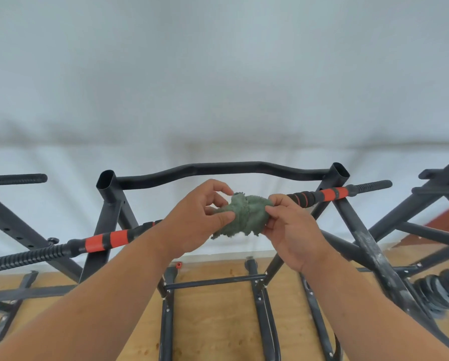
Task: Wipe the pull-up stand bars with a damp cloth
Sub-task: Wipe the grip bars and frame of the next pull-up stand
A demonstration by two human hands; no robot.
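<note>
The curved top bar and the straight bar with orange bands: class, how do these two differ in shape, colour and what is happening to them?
The curved top bar is plain black and bends upward in its middle; the straight bar with orange bands runs straight, with ribbed black grips. The curved bar is untouched; at the banded bar the left hand and right hand hold a green cloth. Both belong to the same black stand.

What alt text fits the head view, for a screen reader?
Both hands, left hand and right hand, pinch a bunched green cloth in front of a black pull-up bar with orange bands. Behind it, a black curved top bar, white wall, wooden floor.
</note>
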